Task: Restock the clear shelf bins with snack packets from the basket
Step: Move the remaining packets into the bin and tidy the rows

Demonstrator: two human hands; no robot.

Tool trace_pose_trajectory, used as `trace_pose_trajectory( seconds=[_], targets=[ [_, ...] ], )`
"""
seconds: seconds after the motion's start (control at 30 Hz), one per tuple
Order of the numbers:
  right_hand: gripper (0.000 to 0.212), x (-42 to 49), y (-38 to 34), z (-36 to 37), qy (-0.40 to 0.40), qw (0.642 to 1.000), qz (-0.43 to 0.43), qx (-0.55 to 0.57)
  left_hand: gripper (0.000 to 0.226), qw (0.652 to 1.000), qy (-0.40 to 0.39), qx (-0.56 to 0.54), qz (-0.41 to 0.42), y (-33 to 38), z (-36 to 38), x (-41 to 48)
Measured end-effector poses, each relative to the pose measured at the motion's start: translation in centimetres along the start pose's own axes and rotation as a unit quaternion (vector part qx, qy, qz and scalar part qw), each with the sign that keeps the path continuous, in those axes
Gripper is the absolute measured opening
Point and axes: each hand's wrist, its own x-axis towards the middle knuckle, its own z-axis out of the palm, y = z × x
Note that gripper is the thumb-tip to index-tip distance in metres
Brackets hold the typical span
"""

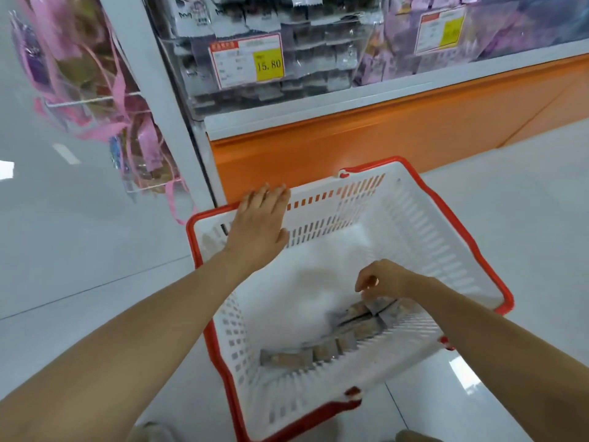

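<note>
Fingers (271, 194) of the left hand (259, 224) lie straight and close together over the far left rim of the red-edged white basket (414, 218). Inside it, the right hand (382, 279) curls its fingers down at the snack packets (357, 323) heaped along the near right wall (blur hides whether one is pinched). Clear shelf bins (318, 74) stand beyond the basket's far edge.
</note>
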Motion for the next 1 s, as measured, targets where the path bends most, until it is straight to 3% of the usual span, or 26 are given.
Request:
trace_pose_trajectory(
  seconds=[0.23, 0.47, 0.6, 0.7, 0.77, 0.87, 1.0],
  targets=[
    [0.029, 1.1, 1.9, 1.3, -0.094, 0.99, 0.043, -0.09, 0.072, 1.0, 0.026, -0.001, -0.005, -0.1, 1.2, -0.1],
    [0.015, 1.6, 2.3, 1.8, -0.064, 0.995, 0.04, -0.067, 0.073, 0.999, 0.04, -0.003, -0.015, 0.1, 1.6, -0.1],
    [0.015, 1.3, 2.3, 1.4, -0.031, 0.999, 0.025, -0.001, 0.073, 0.999, 0.038, -0.001, -0.017, 0.1, 1.6, -0.1],
    [0.013, 1.4, 1.6, 0.6, 0.039, 0.995, 0.004, 0.092, 0.073, 0.999, 0.037, -0.003, -0.015, 0.1, 1.6, 0.0],
    [0.016, 1.6, 0.8, -0.2, 0.098, 0.976, -0.006, 0.196, 0.071, 0.999, 0.04, -0.01, -0.016, 0.1, 1.5, 0.1],
    [0.016, 1.2, -1.2, -2.0, 0.178, 0.902, -0.032, 0.393, 0.07, 0.998, 0.045, -0.036, -0.015, 0.2, 1.2, 0.1],
    [0.014, 0.4, -4.3, -4.1, 0.203, 0.815, -0.107, 0.532, 0.067, 0.994, 0.082, -0.071, 0.01, 1.0, 0.4, -0.1]
  ],
)
